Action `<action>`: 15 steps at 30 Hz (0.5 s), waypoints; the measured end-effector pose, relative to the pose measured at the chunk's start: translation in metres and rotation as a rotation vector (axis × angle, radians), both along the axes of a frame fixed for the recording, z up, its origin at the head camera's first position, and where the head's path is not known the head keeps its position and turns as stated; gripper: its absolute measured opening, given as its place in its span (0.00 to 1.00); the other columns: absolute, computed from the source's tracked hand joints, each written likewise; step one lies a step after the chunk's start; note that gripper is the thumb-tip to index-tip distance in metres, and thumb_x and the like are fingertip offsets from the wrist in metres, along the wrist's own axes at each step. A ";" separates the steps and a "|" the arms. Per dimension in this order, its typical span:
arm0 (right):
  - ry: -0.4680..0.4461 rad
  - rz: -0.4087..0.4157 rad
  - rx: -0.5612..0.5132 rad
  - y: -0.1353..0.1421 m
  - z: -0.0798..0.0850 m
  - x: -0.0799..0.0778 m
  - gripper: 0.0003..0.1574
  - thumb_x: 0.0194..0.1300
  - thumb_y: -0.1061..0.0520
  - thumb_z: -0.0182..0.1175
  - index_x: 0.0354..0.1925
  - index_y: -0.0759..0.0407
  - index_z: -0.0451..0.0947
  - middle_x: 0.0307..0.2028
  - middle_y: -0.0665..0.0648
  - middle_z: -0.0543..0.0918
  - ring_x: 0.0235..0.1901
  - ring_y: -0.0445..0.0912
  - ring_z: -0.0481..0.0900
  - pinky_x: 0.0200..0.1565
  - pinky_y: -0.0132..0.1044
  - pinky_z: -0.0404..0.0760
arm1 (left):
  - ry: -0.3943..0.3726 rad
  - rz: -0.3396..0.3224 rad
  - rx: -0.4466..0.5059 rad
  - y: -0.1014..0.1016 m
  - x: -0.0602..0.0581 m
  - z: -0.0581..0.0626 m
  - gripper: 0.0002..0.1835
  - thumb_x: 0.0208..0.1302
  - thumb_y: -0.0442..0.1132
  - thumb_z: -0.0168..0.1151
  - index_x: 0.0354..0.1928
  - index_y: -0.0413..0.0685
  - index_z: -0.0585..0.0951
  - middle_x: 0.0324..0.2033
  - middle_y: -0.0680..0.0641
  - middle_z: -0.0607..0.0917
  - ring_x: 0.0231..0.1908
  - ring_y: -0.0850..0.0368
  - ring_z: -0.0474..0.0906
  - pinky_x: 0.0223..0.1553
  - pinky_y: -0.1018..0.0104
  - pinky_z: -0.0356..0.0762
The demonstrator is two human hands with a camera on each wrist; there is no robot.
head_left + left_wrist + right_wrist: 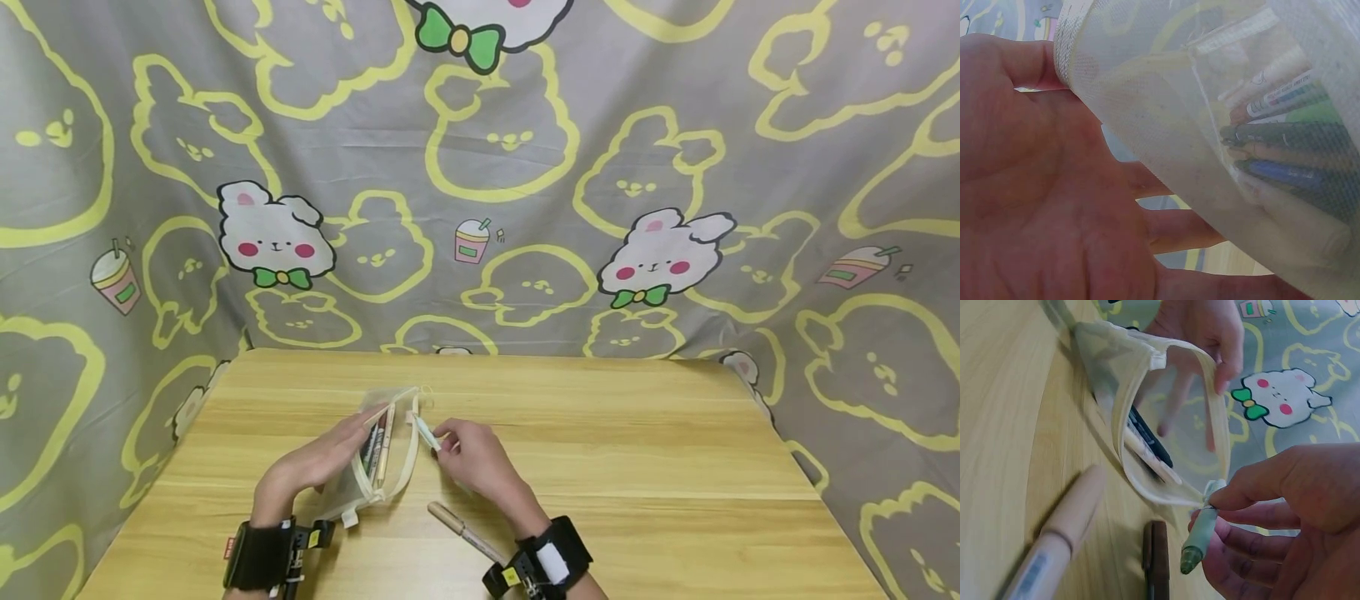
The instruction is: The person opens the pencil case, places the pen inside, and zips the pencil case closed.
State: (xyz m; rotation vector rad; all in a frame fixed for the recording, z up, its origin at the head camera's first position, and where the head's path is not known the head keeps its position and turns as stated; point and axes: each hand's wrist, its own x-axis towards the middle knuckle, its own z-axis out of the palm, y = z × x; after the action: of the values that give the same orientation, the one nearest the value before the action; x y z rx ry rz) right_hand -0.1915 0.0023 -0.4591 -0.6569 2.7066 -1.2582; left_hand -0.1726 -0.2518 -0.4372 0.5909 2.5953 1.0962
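Note:
A see-through mesh pencil pouch [341, 492] with a cream zip edge gapes on the table, several pens [384, 446] inside it. My left hand [330, 454] lies along its left side with straight fingers, seen through the mesh in the right wrist view; the left wrist view has the palm [1035, 175] facing the pouch [1166, 156]. Between thumb and fingertips my right hand [480, 458] pinches a pale green pen [1200, 534] at the pouch's open mouth. Its dark green end [1190, 559] points out of the pouch; the other end is partly hidden.
A tan pen [448, 518] lies on the wooden table [675, 475] by my right wrist. Near it in the right wrist view is a dark brown, pen-like thing [1156, 556]. A grey patterned curtain [525, 292] hangs along the table's back and sides.

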 end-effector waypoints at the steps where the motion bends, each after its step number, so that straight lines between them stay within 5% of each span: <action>1: -0.005 -0.005 -0.002 -0.004 0.000 -0.001 0.17 0.59 0.66 0.60 0.48 0.65 0.83 0.28 0.51 0.82 0.27 0.40 0.79 0.24 0.30 0.79 | -0.001 0.002 0.001 0.000 0.000 0.000 0.27 0.82 0.40 0.27 0.77 0.35 0.49 0.73 0.27 0.49 0.69 0.25 0.42 0.62 0.23 0.42; 15: -0.130 -0.073 -0.079 -0.057 -0.001 -0.022 0.26 0.59 0.65 0.64 0.58 0.67 0.79 0.28 0.52 0.84 0.22 0.37 0.77 0.23 0.28 0.77 | 0.043 -0.036 0.037 0.001 -0.002 -0.003 0.27 0.81 0.37 0.26 0.76 0.32 0.50 0.71 0.22 0.52 0.67 0.21 0.46 0.57 0.18 0.48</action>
State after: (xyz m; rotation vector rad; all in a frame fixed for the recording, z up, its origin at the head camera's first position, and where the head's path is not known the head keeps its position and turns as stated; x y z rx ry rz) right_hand -0.2136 -0.0550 -0.4602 -0.4697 2.6086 -1.3790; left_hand -0.1742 -0.2508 -0.4398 0.6739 2.5953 1.1348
